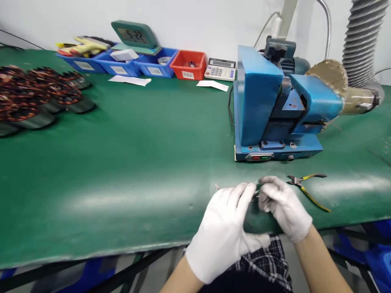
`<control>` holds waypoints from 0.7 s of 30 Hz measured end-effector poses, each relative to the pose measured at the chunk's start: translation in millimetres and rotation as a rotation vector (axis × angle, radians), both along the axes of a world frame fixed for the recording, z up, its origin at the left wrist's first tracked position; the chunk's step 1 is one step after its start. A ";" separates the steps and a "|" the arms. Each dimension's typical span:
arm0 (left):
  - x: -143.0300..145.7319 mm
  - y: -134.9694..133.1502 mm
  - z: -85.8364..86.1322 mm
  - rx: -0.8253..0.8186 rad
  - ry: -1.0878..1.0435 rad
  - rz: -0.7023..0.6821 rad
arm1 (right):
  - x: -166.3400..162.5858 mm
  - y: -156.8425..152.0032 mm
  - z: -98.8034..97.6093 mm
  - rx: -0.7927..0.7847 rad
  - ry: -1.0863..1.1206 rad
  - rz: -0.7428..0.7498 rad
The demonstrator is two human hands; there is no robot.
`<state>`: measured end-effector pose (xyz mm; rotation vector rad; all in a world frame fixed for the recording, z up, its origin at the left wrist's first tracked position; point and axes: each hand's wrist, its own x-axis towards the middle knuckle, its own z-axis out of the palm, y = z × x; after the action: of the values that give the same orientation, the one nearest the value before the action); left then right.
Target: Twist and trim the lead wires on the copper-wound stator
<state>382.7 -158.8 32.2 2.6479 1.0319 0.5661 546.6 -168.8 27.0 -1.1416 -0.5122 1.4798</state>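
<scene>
Both hands wear white gloves and meet near the bench's front edge. My left hand (224, 228) curves over a dark piece mostly hidden beneath it, its thumb stretched to the right. A thin copper-coloured wire end (217, 186) pokes out past its knuckles. Close by on the right, my right hand (282, 207) has its fingers curled in a pinch, with smudged fingertips. Short thin wire ends (257, 195) show between the hands; what the right fingers grip is too blurred to name. Diagonal cutters (301, 183) with yellow-and-black handles lie spread open beside the right hand.
A blue machine (259, 97) with a ribbed hose (363, 44) stands on the green bench (137, 162). Copper-wound stators (33, 97) are piled at left. Blue bins (119, 67), a red bin (187, 65), a calculator (220, 69) and a digital clock (134, 34) line the wall.
</scene>
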 end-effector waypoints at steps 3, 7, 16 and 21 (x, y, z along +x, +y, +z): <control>-2.0 -3.6 3.3 -0.033 0.000 0.011 | 23.4 -8.7 11.6 0.116 -0.035 -0.283; 2.0 -5.5 5.5 -0.069 0.005 0.086 | 31.5 -32.0 12.4 0.116 -0.246 -0.245; 13.3 -4.4 1.4 -0.120 -0.014 0.097 | -4.4 -63.8 -22.8 0.031 -0.658 0.020; 11.1 -5.1 4.1 -0.172 0.001 0.062 | -12.4 -57.4 -25.7 0.001 -0.688 -0.039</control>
<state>393.7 -163.9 36.3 2.4746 1.1137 0.4651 534.2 -226.3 1.3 -1.6486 -0.9476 1.0237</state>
